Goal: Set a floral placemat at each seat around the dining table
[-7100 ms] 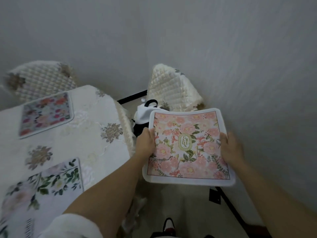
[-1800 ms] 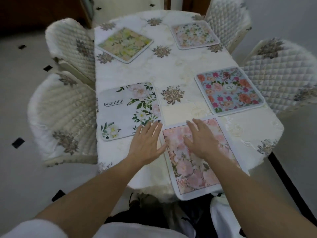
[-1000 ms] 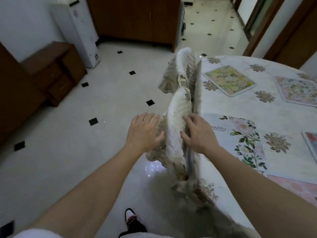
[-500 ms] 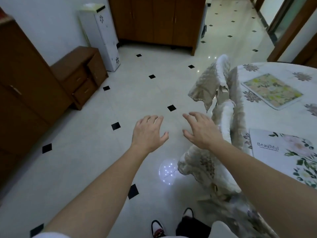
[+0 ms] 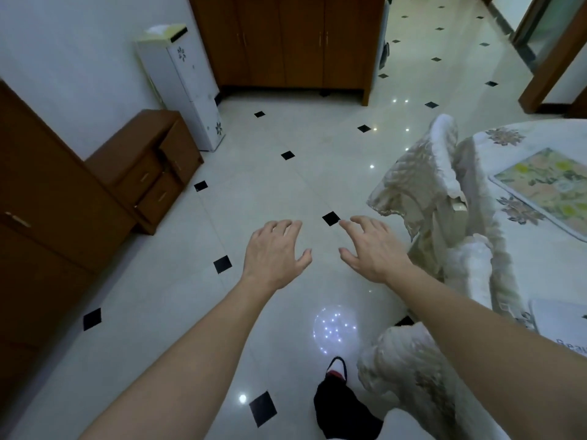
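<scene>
My left hand (image 5: 273, 254) and my right hand (image 5: 371, 249) hover over the tiled floor with fingers spread, holding nothing. The dining table (image 5: 521, 249) with its cream cloth shows at the right edge. A yellow-green floral placemat (image 5: 546, 188) lies on it. The corner of a white "Beautiful" placemat (image 5: 562, 325) lies nearer me, partly hidden by my right arm. Both hands are to the left of the table, away from the mats.
Two quilted cream chairs (image 5: 425, 185) (image 5: 409, 376) stand along the table's left side, close to my right arm. A brown drawer unit (image 5: 149, 166), a white water dispenser (image 5: 187, 87) and a brown cabinet (image 5: 286, 42) line the walls. My foot (image 5: 336, 389) is on the floor.
I laid the pink placemat on the table, took both hands off it and turned left. The view now faces the floor, and the table has slid to the right edge.
</scene>
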{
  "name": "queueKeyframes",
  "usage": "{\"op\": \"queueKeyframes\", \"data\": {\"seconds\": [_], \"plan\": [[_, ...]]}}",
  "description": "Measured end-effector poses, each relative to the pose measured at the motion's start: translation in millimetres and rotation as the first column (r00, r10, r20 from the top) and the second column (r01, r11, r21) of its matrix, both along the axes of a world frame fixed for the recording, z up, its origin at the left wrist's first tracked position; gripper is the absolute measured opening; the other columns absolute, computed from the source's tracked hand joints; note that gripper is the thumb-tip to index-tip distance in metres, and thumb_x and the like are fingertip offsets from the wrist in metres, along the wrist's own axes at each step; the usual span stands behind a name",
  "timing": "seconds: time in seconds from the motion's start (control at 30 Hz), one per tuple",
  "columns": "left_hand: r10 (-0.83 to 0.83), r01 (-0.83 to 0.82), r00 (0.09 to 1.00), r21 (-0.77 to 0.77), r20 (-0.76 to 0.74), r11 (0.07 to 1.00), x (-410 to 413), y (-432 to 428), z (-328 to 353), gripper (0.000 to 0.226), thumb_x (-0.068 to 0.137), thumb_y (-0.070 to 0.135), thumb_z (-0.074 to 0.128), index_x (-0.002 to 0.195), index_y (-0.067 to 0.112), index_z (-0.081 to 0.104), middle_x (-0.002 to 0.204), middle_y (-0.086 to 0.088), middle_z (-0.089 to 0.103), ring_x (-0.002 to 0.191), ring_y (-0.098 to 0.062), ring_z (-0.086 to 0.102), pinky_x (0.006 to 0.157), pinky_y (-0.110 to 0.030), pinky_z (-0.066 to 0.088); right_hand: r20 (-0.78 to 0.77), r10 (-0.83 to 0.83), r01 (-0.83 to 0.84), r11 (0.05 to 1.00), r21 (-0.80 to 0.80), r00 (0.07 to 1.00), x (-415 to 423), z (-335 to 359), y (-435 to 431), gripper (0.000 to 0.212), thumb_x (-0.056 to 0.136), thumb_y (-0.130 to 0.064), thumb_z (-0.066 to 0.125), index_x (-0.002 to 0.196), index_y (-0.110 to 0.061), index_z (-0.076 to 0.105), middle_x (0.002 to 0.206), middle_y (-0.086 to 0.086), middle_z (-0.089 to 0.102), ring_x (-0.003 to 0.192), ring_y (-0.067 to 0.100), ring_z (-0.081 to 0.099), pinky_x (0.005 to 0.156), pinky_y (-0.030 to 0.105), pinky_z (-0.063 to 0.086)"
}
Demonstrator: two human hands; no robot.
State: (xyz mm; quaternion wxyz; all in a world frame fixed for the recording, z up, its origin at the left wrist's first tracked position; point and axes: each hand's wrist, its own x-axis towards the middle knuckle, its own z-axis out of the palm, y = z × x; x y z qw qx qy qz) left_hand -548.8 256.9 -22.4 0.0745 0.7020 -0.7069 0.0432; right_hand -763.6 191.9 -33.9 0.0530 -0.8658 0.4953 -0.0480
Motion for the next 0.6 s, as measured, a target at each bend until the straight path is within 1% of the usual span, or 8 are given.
{"op": "queueKeyframes", "data": {"seconds": [0.13, 0.23, 0.4, 0.5, 0.6], "plan": [[-0.003, 0.003, 1.000, 0.037, 0.008, 0.999, 7.0, -80.7, 3.8, 0.059, 0.088, 0.055, 0.047, 0.136, 0.021, 0.048, 0.133, 0.003, 0.058, 0.122, -0.021, 0.050, 0.094, -0.037, 0.046, 0.007, -0.019, 0.019, 0.999, 0.038, 1.000, 9.2, 1.3, -76.0, 0.059, 0.092, -0.047, 0.045, 0.145, -0.023, 0.036, 0.143, 0.006, 0.045, 0.132, 0.025, 0.040, 0.111, 0.039, 0.028], [-0.013, 0.013, 1.000, 0.028, 0.024, 1.000, 11.5, -136.5, 9.8, 0.059, 0.088, 0.054, 0.048, 0.137, 0.020, 0.049, 0.134, 0.003, 0.058, 0.123, -0.021, 0.051, 0.094, -0.038, 0.045, 0.026, -0.039, 0.039, 0.999, 0.015, 0.999, 13.4, 6.8, -134.5, 0.058, 0.092, -0.047, 0.047, 0.144, -0.023, 0.039, 0.142, 0.008, 0.047, 0.131, 0.026, 0.042, 0.109, 0.041, 0.031], [-0.029, 0.028, 0.999, 0.029, 0.020, 0.999, 23.5, -214.3, 13.6, 0.058, 0.086, 0.054, 0.049, 0.134, 0.021, 0.052, 0.130, 0.003, 0.060, 0.119, -0.022, 0.053, 0.090, -0.038, 0.048, 0.010, -0.062, 0.062, 0.998, 0.012, 0.998, 20.8, 10.2, -211.3, 0.059, 0.092, -0.049, 0.044, 0.145, -0.024, 0.036, 0.146, 0.007, 0.044, 0.136, 0.024, 0.038, 0.113, 0.041, 0.028], [-0.046, 0.046, 0.999, 0.039, 0.003, 0.998, 32.9, -256.9, 10.1, 0.056, 0.085, 0.053, 0.051, 0.131, 0.022, 0.053, 0.130, 0.003, 0.060, 0.118, -0.022, 0.054, 0.089, -0.039, 0.047, 0.013, -0.082, 0.082, 0.996, 0.017, 0.997, 29.5, 7.6, -250.1, 0.058, 0.093, -0.049, 0.044, 0.145, -0.025, 0.036, 0.147, 0.006, 0.043, 0.137, 0.024, 0.037, 0.114, 0.042, 0.027], [-0.072, 0.071, 0.997, 0.046, 0.005, 0.996, 43.3, -299.7, 2.6, 0.058, 0.084, 0.056, 0.043, 0.131, 0.022, 0.053, 0.129, 0.004, 0.060, 0.117, -0.022, 0.054, 0.090, -0.038, 0.046, 0.008, -0.098, 0.098, 0.995, 0.023, 0.995, 40.6, 1.8, -286.5, 0.058, 0.092, -0.048, 0.044, 0.145, -0.024, 0.037, 0.147, 0.006, 0.043, 0.136, 0.023, 0.038, 0.113, 0.042, 0.029]]}}
